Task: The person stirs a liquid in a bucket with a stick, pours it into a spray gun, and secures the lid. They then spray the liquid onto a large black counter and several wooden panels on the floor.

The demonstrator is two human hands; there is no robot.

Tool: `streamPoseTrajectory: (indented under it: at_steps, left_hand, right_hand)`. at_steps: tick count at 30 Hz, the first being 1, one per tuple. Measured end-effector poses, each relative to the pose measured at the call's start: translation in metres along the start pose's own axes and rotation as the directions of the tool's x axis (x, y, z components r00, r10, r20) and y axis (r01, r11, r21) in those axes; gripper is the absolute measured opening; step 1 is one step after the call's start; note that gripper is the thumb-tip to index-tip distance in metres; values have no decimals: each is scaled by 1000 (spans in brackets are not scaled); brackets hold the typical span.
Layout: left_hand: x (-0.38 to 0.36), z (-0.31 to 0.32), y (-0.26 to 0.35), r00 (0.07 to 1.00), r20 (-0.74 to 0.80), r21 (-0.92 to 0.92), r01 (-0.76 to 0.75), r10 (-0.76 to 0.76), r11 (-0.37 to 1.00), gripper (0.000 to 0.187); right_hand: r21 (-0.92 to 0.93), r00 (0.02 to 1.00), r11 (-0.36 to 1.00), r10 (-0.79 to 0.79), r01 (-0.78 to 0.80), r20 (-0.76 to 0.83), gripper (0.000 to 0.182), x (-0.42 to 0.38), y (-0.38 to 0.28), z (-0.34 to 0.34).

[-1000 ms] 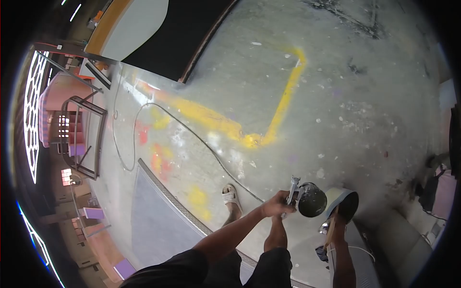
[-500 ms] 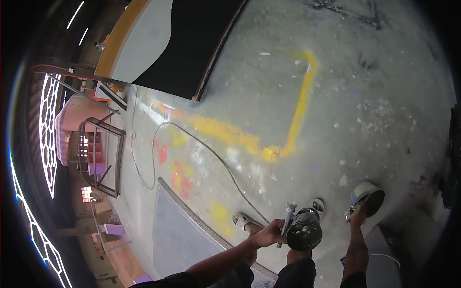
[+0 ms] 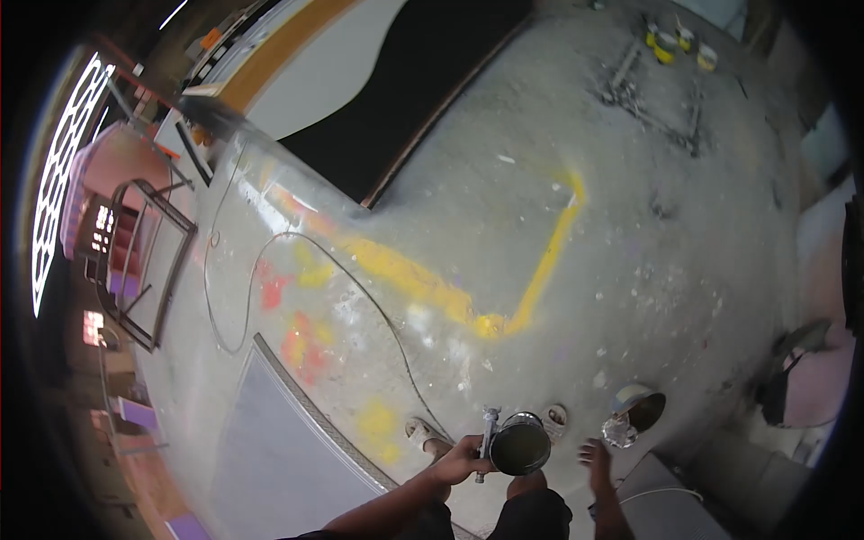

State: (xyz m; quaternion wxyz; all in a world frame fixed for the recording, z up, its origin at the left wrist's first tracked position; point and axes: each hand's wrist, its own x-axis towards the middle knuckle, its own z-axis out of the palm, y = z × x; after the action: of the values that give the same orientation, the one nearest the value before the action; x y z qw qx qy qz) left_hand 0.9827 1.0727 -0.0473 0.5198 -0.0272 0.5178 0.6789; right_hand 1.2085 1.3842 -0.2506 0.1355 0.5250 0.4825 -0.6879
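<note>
Floor [image 3: 657, 225]: grey concrete spreading right across the scene, splashed yellow, red and white.
Dark-and-pale panel [image 3: 423, 81]: there at the far left, black beside white, with a wood-coloured edge.
Grey panel [image 3: 279, 450]: near left, rimmed by a patterned strip.
Metal frame [image 3: 177, 283]: standing over on the left.
Hose [image 3: 387, 319]: looping over the floor, from the far left towards the near middle.
Spray gun [image 3: 489, 439]: near middle, held above the floor, its round dark cup [image 3: 520, 448] on the right.
Pot [image 3: 641, 405]: near right, pale outside, dark within, crumpled silvery material [image 3: 619, 430] against it.
Left hand [image 3: 463, 459]: fingers wrapped firmly around the gun!
Right hand [image 3: 597, 459]: fingers loosely spread, holding nothing, just left of the pot.
</note>
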Motion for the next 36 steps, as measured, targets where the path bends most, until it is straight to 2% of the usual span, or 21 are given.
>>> streamPoseTrajectory:
  at_steps: [3,4,6,8,9,10,15,16,18,19,22,24,25,26,27,28,29,31,32,34,36]
  left_hand:
    - [-44,-7,38,1000,-8,-44,24,-24,999,30]
    - [-59,-12,40,999,-40,-59,11,-14,998,30]
    - [-92,-21,62,995,-100,-125,3,-16,992,30]
    - [-125,-37,76,994,-103,-181,-56,38,982,30]
    - [-142,-47,80,991,-117,-224,-95,70,970,29]
    - [-156,-60,80,989,-133,-205,-87,60,975,26]
    - [-241,-118,109,961,-215,-181,-215,175,960,22]
    - [-259,-130,115,955,-225,-150,-229,192,962,22]
    - [-285,-153,116,934,-266,-127,-279,238,952,24]
    - [-296,-165,116,915,-297,-129,-320,272,938,25]
    - [-341,-188,141,875,-390,-122,-358,287,926,27]
    - [-365,-209,154,854,-435,-122,-370,285,921,27]
    - [-374,-222,154,854,-450,-161,-367,263,916,26]
    - [-382,-236,156,853,-463,-198,-366,242,909,25]
    - [-389,-249,157,847,-469,-199,-378,251,904,25]
    - [-396,-262,158,830,-486,-192,-407,274,893,25]
    - [-401,-274,163,812,-502,-181,-436,298,882,24]
    - [-417,-293,190,801,-519,-212,-460,299,862,23]
    - [-423,-306,197,796,-523,-237,-479,305,845,21]
    - [-435,-332,216,786,-533,-259,-505,314,823,20]
    - [-446,-358,233,765,-558,-235,-519,323,822,17]
  right_hand:
    - [149,873,964,-261,218,411,53,-91,-87,135]
    - [74,796,916,-381,395,470,57,-116,-108,175]
    - [73,704,856,-467,512,535,57,-156,-132,243]
    - [112,706,877,-445,467,551,55,-203,-159,301]
    - [395,709,914,-337,89,619,60,-241,-191,331]
    - [565,665,758,-241,-326,707,65,-270,-206,356]
    - [421,667,894,-221,-153,711,64,-303,-173,453]
    - [353,660,932,-314,79,682,62,-311,-167,476]
    - [406,645,861,-124,-308,754,57,-326,-177,506]
    - [390,645,868,-112,-307,756,57,-331,-184,523]
    - [347,695,919,-127,-186,708,56,-341,-202,571]
    - [307,587,921,-391,242,709,55,-357,-231,604]
    - [299,579,922,-387,245,718,55,-376,-243,621]
    - [214,418,779,-521,589,744,57,-404,-261,638]
    - [143,217,508,-583,849,783,58,-431,-279,655]
    - [148,-22,164,-594,975,804,50,-453,-295,676]
    - [152,-31,158,-589,976,808,50,-475,-306,695]
    - [280,-376,-320,-292,905,880,47,-510,-320,737]
    - [288,-383,-324,-288,901,877,47,-517,-318,757]
    - [342,-418,-391,-128,855,899,48,-526,-316,800]
    - [346,-420,-414,-101,842,902,46,-527,-316,838]
